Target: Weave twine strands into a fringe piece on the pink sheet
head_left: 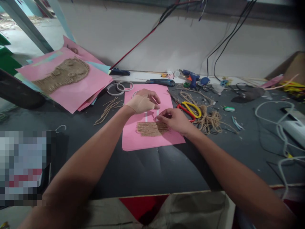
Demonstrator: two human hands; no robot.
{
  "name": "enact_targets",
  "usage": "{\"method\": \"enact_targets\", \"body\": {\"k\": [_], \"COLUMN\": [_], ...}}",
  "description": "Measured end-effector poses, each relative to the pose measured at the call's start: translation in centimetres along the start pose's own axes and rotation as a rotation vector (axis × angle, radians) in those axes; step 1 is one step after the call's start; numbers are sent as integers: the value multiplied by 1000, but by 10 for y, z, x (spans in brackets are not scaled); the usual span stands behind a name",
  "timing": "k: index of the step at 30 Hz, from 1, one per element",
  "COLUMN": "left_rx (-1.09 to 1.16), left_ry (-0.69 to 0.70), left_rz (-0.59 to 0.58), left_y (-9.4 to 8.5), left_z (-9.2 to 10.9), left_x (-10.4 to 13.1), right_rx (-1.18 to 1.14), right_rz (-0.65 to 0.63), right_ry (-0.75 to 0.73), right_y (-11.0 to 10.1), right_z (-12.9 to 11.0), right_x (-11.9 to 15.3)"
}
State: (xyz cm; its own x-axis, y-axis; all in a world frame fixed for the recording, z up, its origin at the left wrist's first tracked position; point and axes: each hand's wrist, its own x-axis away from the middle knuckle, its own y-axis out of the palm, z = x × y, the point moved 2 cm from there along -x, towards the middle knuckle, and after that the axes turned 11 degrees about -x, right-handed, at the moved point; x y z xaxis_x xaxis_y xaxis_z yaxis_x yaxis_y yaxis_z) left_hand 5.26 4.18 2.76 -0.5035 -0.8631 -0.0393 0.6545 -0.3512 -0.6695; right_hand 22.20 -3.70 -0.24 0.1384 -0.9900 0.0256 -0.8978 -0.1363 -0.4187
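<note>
A sheet of pink paper [130, 140] lies on the dark table, with a block of parallel twine strands [152, 129] set side by side on it. Two narrow white strips [146, 117] run up the paper from the block. My left hand [145, 101] hovers above the upper part of the sheet, fingers bent, with a gap between thumb and forefinger and nothing visible in it. Just above the right end of the twine block, my right hand [175, 120] has thumb and fingertips pinched together close to the paper. Whatever is between them is too small to make out.
Right of the paper lie red-and-yellow scissors [195, 109] and a tangle of loose twine [211, 122]. Behind are a utility knife [160, 82], a blue glue gun [192, 78] and grey rings [124, 86]. Pink sheets [69, 100] bearing a twine-covered shape [64, 74] stand left.
</note>
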Motion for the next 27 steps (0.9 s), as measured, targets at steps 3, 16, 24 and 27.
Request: {"method": "enact_targets", "body": {"k": [3,16,24,27], "left_rx": [5,2,6,-11], "left_ry": [-4,-4,23,15], "left_rz": [8,18,26,21], "left_y": [4,12,15,15], "left_z": [-2,-12,-16,-16], "left_x": [-1,-5,-6,-6], "right_rx": [45,156,208,217], "right_rz": [11,22,37,50], "right_ry": [-3,-27,-49,-70], "right_y": [0,2,3,4], "right_z": [0,0,-2,-1], "right_x": [-1,-4,-4,-3]}}
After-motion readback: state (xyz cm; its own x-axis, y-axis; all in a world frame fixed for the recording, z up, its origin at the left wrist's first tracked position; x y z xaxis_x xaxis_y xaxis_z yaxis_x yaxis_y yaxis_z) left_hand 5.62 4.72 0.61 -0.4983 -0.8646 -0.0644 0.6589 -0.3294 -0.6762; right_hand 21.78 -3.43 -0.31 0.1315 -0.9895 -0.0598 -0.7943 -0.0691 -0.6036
